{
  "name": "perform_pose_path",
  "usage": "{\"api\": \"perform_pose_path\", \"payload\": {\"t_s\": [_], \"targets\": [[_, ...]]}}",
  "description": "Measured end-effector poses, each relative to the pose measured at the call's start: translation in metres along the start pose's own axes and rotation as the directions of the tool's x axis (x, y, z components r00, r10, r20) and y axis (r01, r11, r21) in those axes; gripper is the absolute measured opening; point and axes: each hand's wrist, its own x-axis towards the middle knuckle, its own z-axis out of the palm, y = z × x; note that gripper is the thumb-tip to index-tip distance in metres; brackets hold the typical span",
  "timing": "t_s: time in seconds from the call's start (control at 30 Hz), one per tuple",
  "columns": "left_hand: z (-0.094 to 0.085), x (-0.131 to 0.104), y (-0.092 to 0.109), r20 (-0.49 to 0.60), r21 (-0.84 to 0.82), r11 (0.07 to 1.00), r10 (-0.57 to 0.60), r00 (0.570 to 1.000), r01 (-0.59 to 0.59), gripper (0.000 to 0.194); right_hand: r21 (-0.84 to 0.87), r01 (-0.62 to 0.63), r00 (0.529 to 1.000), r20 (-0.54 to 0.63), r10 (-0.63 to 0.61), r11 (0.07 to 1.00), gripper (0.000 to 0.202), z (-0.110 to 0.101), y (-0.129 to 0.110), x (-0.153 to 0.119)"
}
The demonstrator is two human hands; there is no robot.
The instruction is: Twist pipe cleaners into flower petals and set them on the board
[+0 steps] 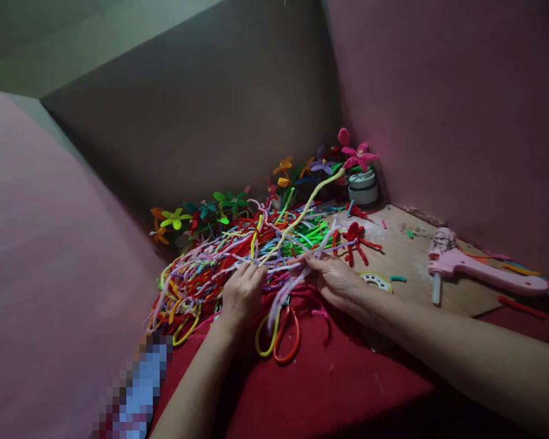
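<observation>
My left hand [244, 289] is closed at the front of a heap of coloured pipe cleaners [196, 268]. From its fingers a long pale yellow pipe cleaner [311, 198] slants up to the right; its far end lies near the pink flower. My right hand [332, 280] is beside it, thumb and fingers pinched on a few lilac pipe cleaners [283, 292] that hang toward the scissors. Just below the hands lie scissors [289, 347] with red and yellow handles. A red pipe-cleaner piece [355, 235] with several arms is right of my right hand.
Finished pipe-cleaner flowers, including a pink one [359, 157] and a yellow-green one [175, 218], stand along the back. A pale round container [363, 188] is in the corner. To the right, a pink glue gun [485, 273] and a tape roll [375, 281] lie on brown board [412, 268].
</observation>
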Motion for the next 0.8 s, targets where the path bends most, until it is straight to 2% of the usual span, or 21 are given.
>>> {"api": "perform_pose_path", "payload": {"t_s": [0.1,0.17,0.27,0.3,0.37,0.43,0.5,0.57,0.6,0.67,0.73,0.8], "targets": [[0.006,-0.006,-0.015,0.104,-0.009,0.997,-0.077,0.992,0.078,0.021,0.08,0.052,0.998,-0.037,-0.049,0.995,0.01,0.002,-0.011,0.001],[0.007,-0.008,-0.017,0.168,-0.038,0.997,-0.062,0.984,0.07,0.021,0.101,0.062,0.996,-0.07,-0.055,0.993,0.014,0.002,-0.017,0.001],[0.003,-0.008,-0.017,0.273,-0.061,0.996,-0.048,0.961,0.067,0.023,0.133,0.012,0.995,-0.1,0.002,0.991,0.02,0.001,-0.021,0.001],[0.001,-0.008,-0.018,0.314,-0.047,0.993,-0.085,0.945,0.105,0.023,0.141,-0.013,0.994,-0.105,0.028,0.99,0.02,0.001,-0.022,0.001],[-0.003,-0.009,-0.023,0.361,0.005,0.966,-0.241,0.901,0.257,0.022,0.127,-0.051,0.99,-0.121,0.066,0.991,0.02,0.002,-0.022,0.0],[-0.007,-0.007,-0.028,0.312,0.006,0.9,-0.416,0.854,0.436,0.023,0.082,-0.077,0.986,-0.14,0.088,0.994,0.019,0.003,-0.021,-0.001],[-0.013,-0.003,-0.029,0.183,-0.129,0.823,-0.528,0.829,0.553,0.023,0.043,-0.102,0.983,-0.149,0.107,0.994,0.018,0.004,-0.018,-0.002],[-0.02,0.007,-0.021,0.089,-0.356,0.749,-0.568,0.818,0.559,0.024,0.023,-0.121,0.984,-0.13,0.123,0.992,0.015,0.005,-0.015,-0.004],[-0.024,0.013,-0.013,0.093,-0.463,0.706,-0.563,0.821,0.536,0.025,0.015,-0.123,0.985,-0.119,0.124,0.992,0.014,0.006,-0.014,-0.004],[-0.032,0.026,0.006,0.158,-0.621,0.594,-0.545,0.823,0.512,0.031,-0.001,-0.121,0.987,-0.108,0.12,0.993,0.012,0.006,-0.01,-0.005],[-0.039,0.039,0.027,0.228,-0.697,0.516,-0.5,0.836,0.498,0.032,-0.018,-0.113,0.989,-0.098,0.111,0.993,0.012,0.004,-0.008,-0.004],[-0.04,0.047,0.045,0.266,-0.718,0.527,-0.396,0.879,0.454,0.028,-0.025,-0.106,0.991,-0.09,0.103,0.994,0.013,0.003,-0.006,-0.002]]}}
